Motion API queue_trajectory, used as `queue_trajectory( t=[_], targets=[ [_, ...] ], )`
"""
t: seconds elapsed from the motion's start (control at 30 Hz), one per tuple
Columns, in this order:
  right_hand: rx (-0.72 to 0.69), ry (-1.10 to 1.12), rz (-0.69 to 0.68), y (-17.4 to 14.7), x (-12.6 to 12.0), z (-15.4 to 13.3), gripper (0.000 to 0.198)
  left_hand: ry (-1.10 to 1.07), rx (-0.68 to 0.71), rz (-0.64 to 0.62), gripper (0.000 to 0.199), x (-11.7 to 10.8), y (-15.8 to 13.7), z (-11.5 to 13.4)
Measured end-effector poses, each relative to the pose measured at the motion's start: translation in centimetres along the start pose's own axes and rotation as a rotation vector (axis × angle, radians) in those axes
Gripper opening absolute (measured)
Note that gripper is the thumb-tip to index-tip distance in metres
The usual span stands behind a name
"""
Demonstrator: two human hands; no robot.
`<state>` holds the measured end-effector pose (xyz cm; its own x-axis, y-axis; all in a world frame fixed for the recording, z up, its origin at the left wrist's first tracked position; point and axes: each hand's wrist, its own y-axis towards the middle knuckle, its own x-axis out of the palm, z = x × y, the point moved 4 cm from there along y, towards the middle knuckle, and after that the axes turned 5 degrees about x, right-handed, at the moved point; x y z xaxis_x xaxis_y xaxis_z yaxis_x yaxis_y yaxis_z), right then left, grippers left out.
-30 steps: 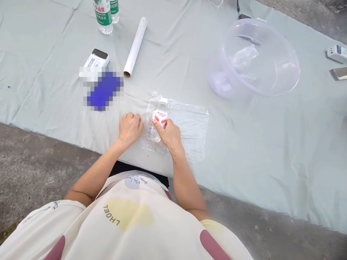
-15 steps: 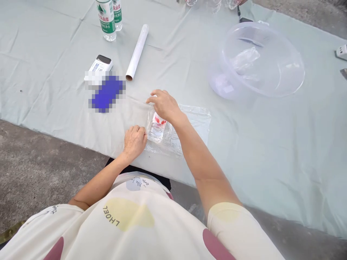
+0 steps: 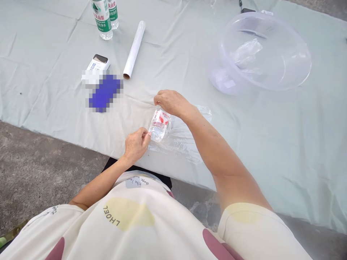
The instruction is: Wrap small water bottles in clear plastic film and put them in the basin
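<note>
A small clear bottle (image 3: 159, 123) with a red and white label lies on a sheet of thin clear plastic film (image 3: 184, 139) near the table's front edge. My left hand (image 3: 137, 145) is closed in a pinch at the bottle's lower left end, gripping the film's edge there. At the bottle's far end my right hand (image 3: 173, 103) is bent over, its fingertips pressed together on the film. The cap end of the bottle is hidden beneath that hand. To the right of the bottle, the film lies wrinkled and flat under my right forearm.
A roll of film (image 3: 135, 50) lies farther back, beside a white device (image 3: 99, 63) and a blurred blue object (image 3: 105, 93). Two water bottles (image 3: 101, 20) stand behind them. A tilted translucent basin (image 3: 271, 81) holding crumpled clear plastic is at the right on the cloth-covered table (image 3: 257, 144).
My right hand's fingers have closed from a spread pose at the bottle's far end. The film's left edge has come in against the bottle, and my left hand has shifted slightly right.
</note>
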<state>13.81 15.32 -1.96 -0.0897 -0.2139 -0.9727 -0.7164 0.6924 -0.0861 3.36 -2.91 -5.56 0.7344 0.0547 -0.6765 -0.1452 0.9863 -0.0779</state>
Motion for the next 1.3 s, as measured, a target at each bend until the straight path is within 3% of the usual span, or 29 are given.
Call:
queue_trajectory(
  t=[0.13, 0.33, 0.47, 0.63, 0.77, 0.9, 1.0, 1.2, 1.3],
  targets=[
    [-0.013, -0.055, -0.084, -1.5, -0.6, 0.3, 0.042, 0.011, 0.019, 0.053, 0.031, 0.3, -0.2, 0.7],
    [-0.141, -0.043, -0.077, -4.2, -1.3, 1.7, 0.059, 0.037, 0.104, 0.135, 0.032, 0.9, -0.4, 1.0],
    [-0.23, -0.049, -0.019, -5.5, -1.3, 3.1, 0.058, 0.068, 0.261, 0.232, 0.034, 1.8, -0.6, 1.1],
    [-0.293, -0.002, 0.149, -5.9, -0.9, 4.8, 0.038, 0.158, 0.519, 0.326, 0.03, 3.1, -0.8, 2.4],
    [-0.229, 0.065, 0.315, -7.1, -0.3, 6.4, 0.029, 0.347, 0.735, 0.328, 0.022, 4.5, -1.2, 4.8],
    [-0.144, 0.144, 0.382, -9.2, 0.9, 7.7, 0.033, 0.5, 0.917, 0.319, 0.031, 6.3, -1.8, 7.1],
    [-0.095, 0.2, 0.408, -10.8, 1.7, 8.5, 0.038, 0.535, 1.012, 0.222, 0.03, 7.7, -1.9, 8.4],
    [-0.016, 0.296, 0.455, -14.5, 2.7, 9.7, 0.033, 0.553, 1.15, -0.19, 0.024, 11.2, -2.6, 10.2],
    [0.031, 0.328, 0.431, -15.7, 3.3, 10.5, 0.03, 0.532, 1.141, -0.347, 0.025, 12.9, -2.6, 11.0]
  ],
)
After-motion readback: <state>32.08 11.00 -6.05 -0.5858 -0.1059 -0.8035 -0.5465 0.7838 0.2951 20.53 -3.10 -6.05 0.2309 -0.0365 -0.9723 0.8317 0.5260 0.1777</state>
